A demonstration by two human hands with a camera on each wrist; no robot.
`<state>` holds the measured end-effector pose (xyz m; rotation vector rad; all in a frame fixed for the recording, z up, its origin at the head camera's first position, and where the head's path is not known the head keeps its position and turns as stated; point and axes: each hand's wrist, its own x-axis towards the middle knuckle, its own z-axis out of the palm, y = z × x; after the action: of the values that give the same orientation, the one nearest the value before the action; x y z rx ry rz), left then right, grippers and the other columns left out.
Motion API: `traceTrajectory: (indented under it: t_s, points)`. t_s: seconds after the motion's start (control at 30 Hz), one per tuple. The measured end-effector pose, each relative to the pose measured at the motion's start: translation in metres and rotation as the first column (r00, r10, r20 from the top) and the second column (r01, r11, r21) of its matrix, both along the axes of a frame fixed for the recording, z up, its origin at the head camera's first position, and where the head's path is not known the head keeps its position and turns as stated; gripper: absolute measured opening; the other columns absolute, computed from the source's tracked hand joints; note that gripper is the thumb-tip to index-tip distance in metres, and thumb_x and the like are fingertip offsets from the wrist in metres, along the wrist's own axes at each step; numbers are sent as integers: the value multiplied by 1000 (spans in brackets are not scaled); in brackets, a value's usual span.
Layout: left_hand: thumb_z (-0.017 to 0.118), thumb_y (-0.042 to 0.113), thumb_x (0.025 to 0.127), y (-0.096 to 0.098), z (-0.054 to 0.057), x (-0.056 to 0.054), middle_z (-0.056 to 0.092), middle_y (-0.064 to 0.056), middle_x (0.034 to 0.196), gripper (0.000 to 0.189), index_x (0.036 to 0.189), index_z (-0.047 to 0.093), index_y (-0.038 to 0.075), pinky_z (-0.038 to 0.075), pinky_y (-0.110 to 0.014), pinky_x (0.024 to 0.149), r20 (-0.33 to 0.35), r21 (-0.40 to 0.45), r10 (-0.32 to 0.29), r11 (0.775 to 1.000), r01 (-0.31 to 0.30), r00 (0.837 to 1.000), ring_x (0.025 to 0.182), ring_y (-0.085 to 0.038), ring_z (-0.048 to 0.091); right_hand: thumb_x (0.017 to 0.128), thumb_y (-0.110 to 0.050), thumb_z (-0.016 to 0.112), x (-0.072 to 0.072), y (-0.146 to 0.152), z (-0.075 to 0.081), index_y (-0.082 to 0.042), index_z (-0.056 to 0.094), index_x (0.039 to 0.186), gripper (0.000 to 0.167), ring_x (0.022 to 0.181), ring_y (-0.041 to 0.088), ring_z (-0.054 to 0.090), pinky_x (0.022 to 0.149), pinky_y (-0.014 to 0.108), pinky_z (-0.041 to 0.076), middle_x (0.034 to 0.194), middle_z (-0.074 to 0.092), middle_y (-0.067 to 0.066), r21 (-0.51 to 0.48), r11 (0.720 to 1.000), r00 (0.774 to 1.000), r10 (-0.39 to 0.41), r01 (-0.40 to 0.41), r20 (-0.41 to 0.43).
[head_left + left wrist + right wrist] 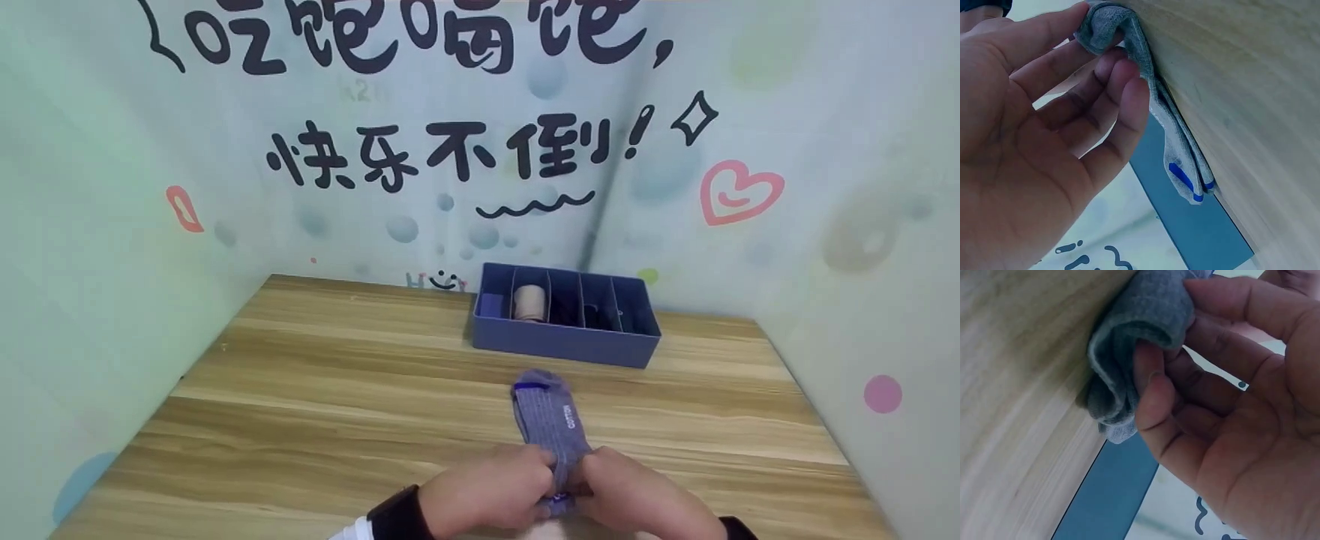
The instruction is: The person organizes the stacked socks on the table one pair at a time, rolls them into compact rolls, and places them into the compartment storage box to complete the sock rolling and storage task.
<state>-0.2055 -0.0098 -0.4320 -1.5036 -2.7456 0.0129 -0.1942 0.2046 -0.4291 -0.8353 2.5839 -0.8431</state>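
Observation:
A pair of grey socks (551, 416) with blue stripes and white "COTTON" lettering lies on the wooden table, toes toward the box. Its near end is being folded or rolled over by both hands. My left hand (499, 484) pinches the left edge of that rolled end between thumb and fingers, as the left wrist view shows on the sock (1112, 28). On the other side my right hand (637, 487) pinches the sock (1140, 315), with fingertips tucked under the fold in the right wrist view. The toes lie flat, untouched by either hand.
Behind the socks, a blue box (562, 345) with several compartments stands at the table's back edge. One compartment holds a beige roll (530, 302), and dark items sit in others. A printed curtain (360, 225) hangs around the wooden table (315, 390).

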Motion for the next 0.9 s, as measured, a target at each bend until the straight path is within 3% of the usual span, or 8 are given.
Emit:
traceTrajectory:
  t_s: [0.1,0.23,0.33,0.5,0.63,0.73,0.8,0.9]
  points:
    - [79,24,91,1,0,0,67,8,96,9,85,74,19,50,-23,66,-10,3,35,999,-35,999,77,-6,58,93,-4,71,-4,-5,6,-10,78,112,21,79,3,59,71,23,52,96,76,-3,122,991,999,-48,46,13]
    - [81,17,86,3,-1,0,68,7,83,13,83,69,20,47,-27,58,17,46,73,996,-73,997,66,-8,56,89,3,68,-4,-7,5,-12,73,117,31,81,6,59,72,27,54,99,75,-1,145,985,996,-84,90,-43]
    - [79,18,87,2,-3,0,68,7,81,11,86,70,23,45,-28,56,-52,45,57,998,-55,997,64,-9,56,88,4,70,-5,-10,1,-12,73,109,27,76,5,60,65,29,54,93,76,2,165,982,984,-67,94,-162]
    - [76,34,94,-2,-7,0,69,9,87,11,90,76,24,47,-27,59,-223,24,-15,999,21,975,72,-9,62,87,-2,79,-3,-15,-6,-13,78,88,11,71,8,59,56,30,48,82,72,1,214,970,901,-8,112,-434]
    - [77,26,89,-1,-10,0,67,8,79,11,80,73,22,43,-26,54,-232,51,-25,998,38,972,64,-8,57,87,-8,81,4,-18,-5,-15,81,92,9,74,10,59,58,32,48,86,72,0,264,959,865,47,100,-499]
    - [78,22,85,1,-9,0,64,7,72,16,72,68,20,39,-26,51,-137,63,-5,998,14,991,57,-8,49,87,-12,81,8,-18,-3,-15,78,96,9,74,6,61,58,31,49,88,73,-1,260,965,884,88,39,-460]
    - [78,23,86,1,-6,-1,61,7,70,21,70,64,19,38,-26,50,-41,58,21,998,-18,999,55,-8,47,85,-18,84,9,-17,-1,-17,76,97,15,72,4,59,58,29,47,87,70,-4,235,972,917,100,-7,-385]
    - [77,24,89,1,-2,-6,54,8,66,28,68,58,18,37,-24,48,135,40,53,997,-59,989,53,-7,44,87,-27,85,9,-14,1,-20,74,105,22,77,-1,55,64,25,48,91,68,-8,166,984,965,107,-68,-241]
